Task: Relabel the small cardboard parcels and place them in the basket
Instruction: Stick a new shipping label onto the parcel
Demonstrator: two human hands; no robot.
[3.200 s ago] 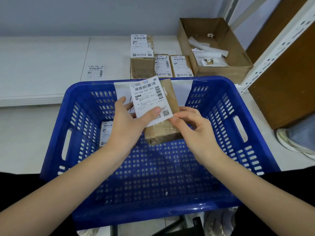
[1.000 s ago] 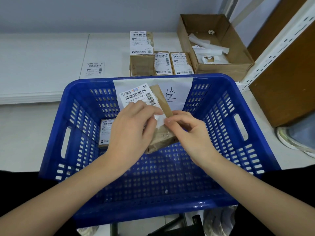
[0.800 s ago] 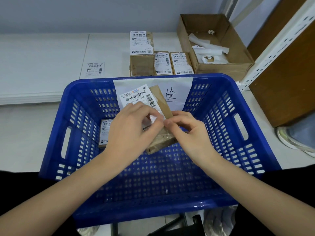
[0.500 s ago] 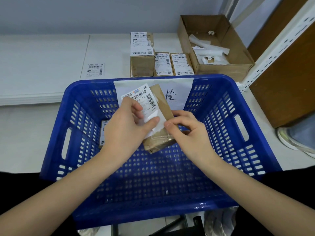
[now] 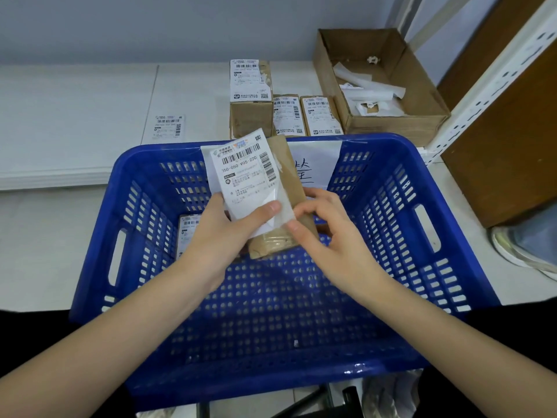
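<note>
- The left hand (image 5: 224,236) holds a small cardboard parcel (image 5: 289,194) above the blue basket (image 5: 391,236), its thumb pressing a white label (image 5: 244,176) against the front face.
- The right hand (image 5: 328,233) pinches the label's lower right corner between thumb and forefinger; whether it grips backing film or the label itself I cannot tell.
- The label sits askew to the parcel's edges; pressed down like this, it could stick crooked or overhang the side.
- A pull on the corner while the thumb clamps the middle could crease or tear the paper across the barcode.
- Adhesive may catch a fingertip and fold the label onto itself.
- One labelled parcel (image 5: 188,233) already stands against the basket's left wall; more (image 5: 286,114) wait on the desk (image 5: 75,116) beyond.
</note>
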